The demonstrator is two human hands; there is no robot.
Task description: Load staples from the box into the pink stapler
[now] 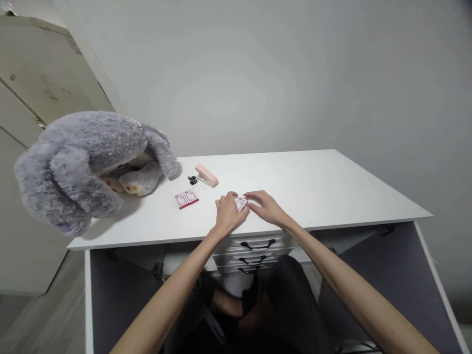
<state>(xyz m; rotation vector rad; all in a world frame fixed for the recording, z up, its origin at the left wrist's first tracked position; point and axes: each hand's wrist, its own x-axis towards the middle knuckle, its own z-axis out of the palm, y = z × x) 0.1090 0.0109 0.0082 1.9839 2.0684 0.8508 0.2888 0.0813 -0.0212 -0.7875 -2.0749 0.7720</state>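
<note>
A pink and cream plastic stapler point(207, 175) lies on the white rectangular desk point(313, 187) and serves as the landmark here. Nearer the person than the stapler, and to its right, is a small flat white box with red markings point(241, 202), on the desk near its front edge. The person's left hand point(229, 212) has its grip closed about the box, fingers on the far side and thumb on the near side. The right hand point(268, 208) has its grip narrowed on the box's right end, thumb and fingertips at it; how firmly it presses cannot be told.

Nearer the person than the stapler and to its left, two similar white boxes with red edges point(187, 198) lie side by side. Just left of the stapler sits a small black object point(192, 180), too small to identify. Well to the left of the stapler, a large, fluffy, lavender-grey plush toy point(96, 140) slumps over the desk's left end. Below the stapler's level, on the person's side, are white drawers with black curved handles point(258, 244).
</note>
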